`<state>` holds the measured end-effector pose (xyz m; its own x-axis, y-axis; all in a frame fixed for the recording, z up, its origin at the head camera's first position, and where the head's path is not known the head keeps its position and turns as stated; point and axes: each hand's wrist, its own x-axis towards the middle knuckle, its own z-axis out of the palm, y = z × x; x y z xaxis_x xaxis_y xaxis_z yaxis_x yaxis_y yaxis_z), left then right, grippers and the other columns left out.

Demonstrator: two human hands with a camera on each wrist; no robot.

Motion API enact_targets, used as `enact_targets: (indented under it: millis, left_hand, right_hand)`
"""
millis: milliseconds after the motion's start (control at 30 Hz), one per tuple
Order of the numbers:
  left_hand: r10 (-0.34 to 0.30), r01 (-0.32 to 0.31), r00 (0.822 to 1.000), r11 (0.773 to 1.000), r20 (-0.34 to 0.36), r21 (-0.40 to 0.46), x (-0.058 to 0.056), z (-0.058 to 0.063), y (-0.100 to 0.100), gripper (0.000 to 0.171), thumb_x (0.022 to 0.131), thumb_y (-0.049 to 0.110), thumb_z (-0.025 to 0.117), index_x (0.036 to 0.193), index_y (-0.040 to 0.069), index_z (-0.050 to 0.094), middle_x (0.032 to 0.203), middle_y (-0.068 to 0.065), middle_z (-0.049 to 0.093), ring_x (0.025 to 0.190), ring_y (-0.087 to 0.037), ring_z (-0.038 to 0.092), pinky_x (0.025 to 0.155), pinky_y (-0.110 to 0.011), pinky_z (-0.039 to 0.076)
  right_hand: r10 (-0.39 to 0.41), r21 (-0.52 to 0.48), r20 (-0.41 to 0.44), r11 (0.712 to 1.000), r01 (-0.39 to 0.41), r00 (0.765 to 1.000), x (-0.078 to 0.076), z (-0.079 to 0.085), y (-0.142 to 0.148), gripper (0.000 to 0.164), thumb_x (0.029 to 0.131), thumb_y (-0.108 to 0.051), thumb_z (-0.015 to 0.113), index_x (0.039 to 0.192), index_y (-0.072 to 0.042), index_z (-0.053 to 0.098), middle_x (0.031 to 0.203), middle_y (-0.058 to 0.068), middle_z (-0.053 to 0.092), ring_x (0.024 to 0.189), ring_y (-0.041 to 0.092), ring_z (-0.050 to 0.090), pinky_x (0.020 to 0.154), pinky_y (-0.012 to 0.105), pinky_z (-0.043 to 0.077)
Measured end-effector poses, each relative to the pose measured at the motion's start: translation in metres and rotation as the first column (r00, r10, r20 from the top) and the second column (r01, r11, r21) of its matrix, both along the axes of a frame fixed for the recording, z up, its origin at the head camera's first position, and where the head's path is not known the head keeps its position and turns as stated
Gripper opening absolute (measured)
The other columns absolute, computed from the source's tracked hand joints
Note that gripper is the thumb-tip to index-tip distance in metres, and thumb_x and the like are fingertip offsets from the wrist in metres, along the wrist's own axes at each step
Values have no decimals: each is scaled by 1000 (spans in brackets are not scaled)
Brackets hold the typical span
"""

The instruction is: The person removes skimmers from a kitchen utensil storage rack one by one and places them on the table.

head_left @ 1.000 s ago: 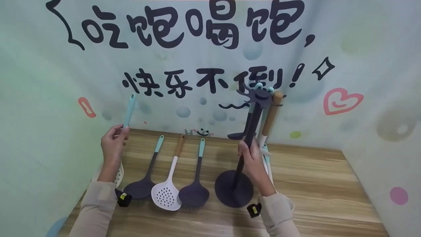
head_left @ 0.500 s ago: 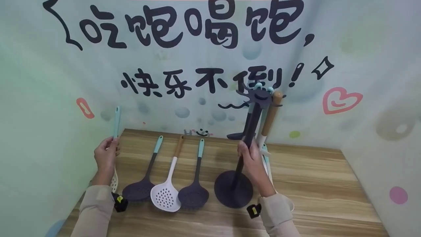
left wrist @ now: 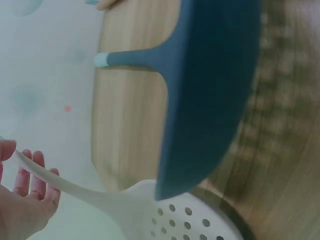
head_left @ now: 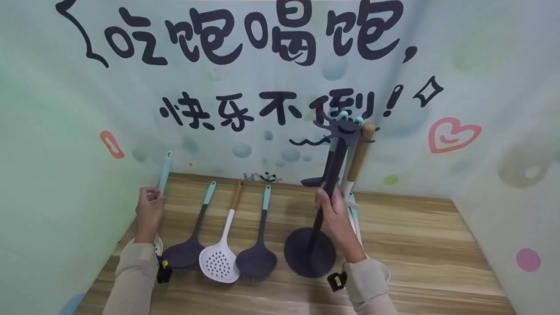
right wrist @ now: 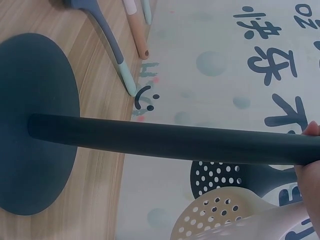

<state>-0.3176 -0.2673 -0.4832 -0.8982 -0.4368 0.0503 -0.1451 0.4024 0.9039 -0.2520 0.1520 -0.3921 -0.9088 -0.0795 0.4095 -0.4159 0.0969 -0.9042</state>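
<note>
In the head view my left hand (head_left: 149, 214) holds a white skimmer with a teal handle (head_left: 165, 173) upright at the table's left end. The left wrist view shows fingers and thumb at its pale stem and its perforated head (left wrist: 192, 222) low, close over the wood. My right hand (head_left: 339, 214) grips the dark pole (head_left: 334, 170) of a utensil stand, fingers wrapped round it. A round base (right wrist: 35, 175) ends the pole below, and a hooked ring (head_left: 348, 129) tops it. Utensils hang from the hooks, one with a wooden handle (head_left: 363, 153).
Between the hands lie a dark skimmer (head_left: 183, 253), a white skimmer (head_left: 218, 264) with a wooden handle, and another dark utensil (head_left: 256, 262) with a teal handle tip. A lettered backdrop (head_left: 245, 87) rises directly behind the wooden table (head_left: 420, 262), with side panels left and right.
My left hand has lowered the teal-handled skimmer, going left first and then back to the right. My right hand and the stand have stayed in place.
</note>
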Motion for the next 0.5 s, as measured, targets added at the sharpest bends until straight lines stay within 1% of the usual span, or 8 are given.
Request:
enact_targets:
  millis: [67, 100, 167, 233, 300, 367, 400, 500]
  left_hand:
    - [-88, 90, 995, 995, 52, -40, -1, -1, 0, 32, 98, 11, 39, 126, 0, 47, 128, -24, 48, 112, -31, 48, 82, -33, 40]
    - [-123, 131, 988, 988, 93, -76, -1, -2, 0, 34, 98, 12, 37, 128, -1, 48, 131, -25, 47, 115, -33, 46, 85, -36, 40]
    - [-188, 211, 965, 970, 182, -118, -3, -3, -1, 41, 99, 14, 31, 135, -3, 43, 139, -27, 40, 119, -35, 42, 92, -41, 38]
    - [-249, 285, 934, 952, 255, -113, -5, -5, -2, 47, 98, 14, 27, 140, -6, 30, 145, -31, 25, 127, -41, 34, 100, -48, 33]
    - [-273, 325, 909, 937, 314, -126, -7, -6, -4, 51, 96, 16, 26, 143, -6, 22, 147, -35, 10, 132, -46, 22, 106, -54, 24]
    - [-304, 366, 886, 923, 350, -124, -8, -8, -4, 55, 95, 16, 27, 143, -6, 14, 145, -39, 0, 132, -53, 14, 108, -58, 17]
    - [-320, 390, 874, 911, 367, -133, -8, -9, -3, 57, 95, 17, 28, 143, -7, 12, 143, -41, -3, 131, -56, 10, 108, -61, 15]
    - [-350, 458, 839, 868, 418, -193, -8, -13, 0, 61, 94, 20, 31, 142, -11, 10, 139, -45, 0, 128, -60, 12, 107, -62, 17]
  right_hand:
    - [4, 0, -8, 1000, -4, 1000, 0, 0, 0, 11, 99, -7, 40, 92, 1, 40, 72, 3, 41, 66, 11, 42, 64, 26, 36]
    - [7, 0, -9, 1000, -7, 1000, -1, 0, 0, 11, 99, -7, 39, 92, 1, 39, 72, 2, 41, 66, 11, 42, 64, 26, 36]
    - [9, 0, -8, 1000, -9, 1000, -1, 0, 1, 11, 99, -7, 39, 92, 2, 39, 71, 2, 41, 66, 11, 42, 64, 25, 35]
    - [12, 4, 0, 1000, -12, 1000, -1, 0, 0, 11, 99, -7, 39, 92, 1, 39, 71, 2, 41, 66, 12, 42, 64, 27, 35]
    - [13, 5, 8, 1000, -13, 1000, -1, 1, 0, 10, 100, -7, 39, 92, -1, 39, 72, 8, 41, 67, 17, 42, 64, 30, 35]
    - [13, 2, 21, 1000, -13, 1000, -1, 1, 0, 9, 100, -9, 39, 93, -3, 40, 74, 17, 40, 68, 24, 42, 64, 33, 34]
    - [13, 2, 26, 1000, -13, 1000, 0, 1, 0, 9, 100, -9, 39, 93, -3, 40, 76, 21, 40, 69, 24, 42, 65, 35, 34]
    - [14, 6, 34, 1000, -14, 999, 0, 2, 1, 9, 100, -10, 39, 93, -3, 40, 77, 25, 38, 69, 25, 42, 65, 35, 35]
